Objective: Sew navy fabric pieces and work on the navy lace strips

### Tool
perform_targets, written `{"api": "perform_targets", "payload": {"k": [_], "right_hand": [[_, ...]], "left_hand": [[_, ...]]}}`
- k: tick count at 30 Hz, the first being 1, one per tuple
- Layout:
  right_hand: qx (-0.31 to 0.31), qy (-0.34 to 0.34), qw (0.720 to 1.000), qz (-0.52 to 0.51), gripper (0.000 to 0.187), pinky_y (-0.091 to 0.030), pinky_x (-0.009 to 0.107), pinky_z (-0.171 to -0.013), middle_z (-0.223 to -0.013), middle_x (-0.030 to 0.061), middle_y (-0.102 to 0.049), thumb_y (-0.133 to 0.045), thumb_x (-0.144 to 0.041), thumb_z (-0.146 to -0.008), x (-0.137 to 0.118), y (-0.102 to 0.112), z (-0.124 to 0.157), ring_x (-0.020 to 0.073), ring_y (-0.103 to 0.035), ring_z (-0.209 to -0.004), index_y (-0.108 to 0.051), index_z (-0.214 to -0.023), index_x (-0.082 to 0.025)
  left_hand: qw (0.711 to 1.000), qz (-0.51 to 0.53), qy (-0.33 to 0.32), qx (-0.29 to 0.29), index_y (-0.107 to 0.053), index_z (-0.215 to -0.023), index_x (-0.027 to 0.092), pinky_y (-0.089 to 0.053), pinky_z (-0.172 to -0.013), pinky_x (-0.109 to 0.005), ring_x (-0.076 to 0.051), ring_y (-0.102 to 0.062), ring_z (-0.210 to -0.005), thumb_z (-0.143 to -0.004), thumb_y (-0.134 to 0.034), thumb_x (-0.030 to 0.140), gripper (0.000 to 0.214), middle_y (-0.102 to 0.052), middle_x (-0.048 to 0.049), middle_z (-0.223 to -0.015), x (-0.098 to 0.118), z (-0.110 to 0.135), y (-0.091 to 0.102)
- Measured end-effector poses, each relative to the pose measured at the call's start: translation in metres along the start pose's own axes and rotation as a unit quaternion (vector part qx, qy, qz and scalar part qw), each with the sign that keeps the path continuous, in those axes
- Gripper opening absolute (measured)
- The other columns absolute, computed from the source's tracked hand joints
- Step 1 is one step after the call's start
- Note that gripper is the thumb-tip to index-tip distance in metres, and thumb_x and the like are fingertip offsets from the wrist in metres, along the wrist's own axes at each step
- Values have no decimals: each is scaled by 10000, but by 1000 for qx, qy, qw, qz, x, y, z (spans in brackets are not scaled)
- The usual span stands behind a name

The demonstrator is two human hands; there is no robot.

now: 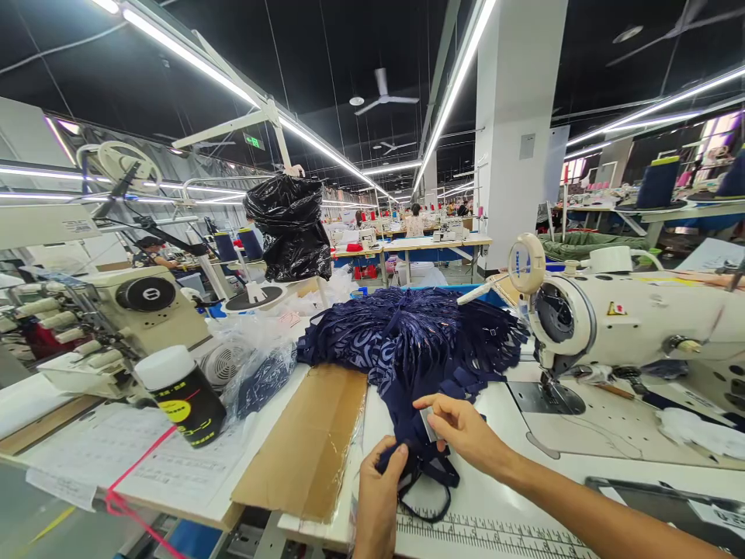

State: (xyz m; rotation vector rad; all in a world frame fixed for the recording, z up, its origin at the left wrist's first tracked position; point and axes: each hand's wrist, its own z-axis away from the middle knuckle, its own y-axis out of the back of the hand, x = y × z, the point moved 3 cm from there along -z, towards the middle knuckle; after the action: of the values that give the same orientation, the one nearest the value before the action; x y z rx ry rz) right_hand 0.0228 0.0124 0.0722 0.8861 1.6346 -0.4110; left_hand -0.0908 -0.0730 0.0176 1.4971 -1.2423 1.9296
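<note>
At the table's front, my left hand [381, 485] is closed, thumb and fingers pinching a navy strapped garment [414, 454]. One thin strap of it hangs in a loop over the white tabletop, above a printed ruler scale [489, 536]. My right hand [466, 436] comes in from the right with its fingers closed on a small grey flat piece [429, 425], right against the garment's fabric; its exact kind is unclear. Behind both hands spreads a big heap of navy garments [401, 330], some with a pale swirl pattern, which joins up with the piece in my hands.
Right of the heap stands a white sewing machine [634, 307] with its metal needle plate [544, 397]. A cardboard sheet [308, 442] lies to the left, with a black-and-white thread cone [183, 396] beyond it. Another machine [143, 303] and a black plastic bag [291, 229] are further left.
</note>
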Motion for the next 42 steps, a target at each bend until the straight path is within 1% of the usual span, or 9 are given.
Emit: {"api": "perform_targets", "payload": {"k": [5,12,18,26,29,33,35,38,42], "right_hand": [[-17,1,999,35,238,-376,226,-424,-1045,93,-565,-440,-304,-736,3,-4,-4,14,-410,-376,-329,-570,-176],[-12,0,999,46,226,-415,219,-449,-865,35,-500,-438,-266,-736,10,-8,-6,69,-437,-505,-318,-561,-189],[25,86,982,164,232,-378,254,-552,-729,14,-450,-405,-164,-732,-2,-8,-1,132,-445,-651,-261,-554,-201],[23,146,968,202,197,-399,260,-620,-802,36,-473,-397,-138,-765,-8,-7,4,154,-484,-753,-322,-592,-195],[30,188,951,245,176,-415,265,-621,-809,42,-472,-379,-125,-785,-7,-8,6,151,-494,-732,-371,-622,-192],[53,261,897,353,199,-418,279,-584,-846,69,-472,-328,-105,-821,-6,-13,10,144,-481,-667,-425,-664,-181],[60,278,881,379,207,-422,289,-598,-876,82,-473,-323,-100,-823,-5,-14,11,153,-479,-689,-435,-668,-179],[58,245,910,328,186,-428,286,-642,-900,73,-465,-347,-118,-806,-6,-10,8,149,-484,-725,-423,-651,-187],[64,124,970,200,220,-411,276,-653,-814,40,-485,-389,-215,-777,-5,0,-1,152,-497,-741,-338,-563,-201]], "left_hand": [[1000,2,-6,12,-613,-654,125,-382,-504,-180,-106,-464,-539,-502,-768,417,364,-526,0,-583,0,0,1],[1000,1,13,-2,-622,-697,125,-404,-535,-185,-112,-489,-553,-515,-774,398,362,-541,1,-600,3,2,0],[999,-13,18,-41,-624,-718,126,-406,-538,-173,-108,-483,-570,-571,-755,394,332,-558,-3,-614,6,4,-2],[1000,-9,8,-28,-638,-726,125,-388,-508,-160,-92,-456,-549,-557,-764,408,353,-533,5,-603,2,2,2],[999,-17,-2,-30,-646,-714,127,-388,-510,-157,-89,-452,-552,-541,-775,410,356,-524,10,-599,3,1,2],[1000,-1,10,-27,-656,-732,132,-396,-504,-156,-86,-468,-541,-529,-783,407,364,-544,8,-600,3,1,1],[999,19,28,-15,-663,-740,127,-425,-529,-171,-104,-506,-565,-494,-799,402,394,-582,-13,-635,4,2,1],[997,56,43,22,-664,-714,129,-471,-596,-220,-152,-564,-626,-429,-824,381,413,-612,-29,-653,7,2,1],[996,71,50,16,-656,-715,137,-486,-661,-262,-196,-599,-702,-462,-812,364,374,-622,-31,-644,9,3,-1]]}}
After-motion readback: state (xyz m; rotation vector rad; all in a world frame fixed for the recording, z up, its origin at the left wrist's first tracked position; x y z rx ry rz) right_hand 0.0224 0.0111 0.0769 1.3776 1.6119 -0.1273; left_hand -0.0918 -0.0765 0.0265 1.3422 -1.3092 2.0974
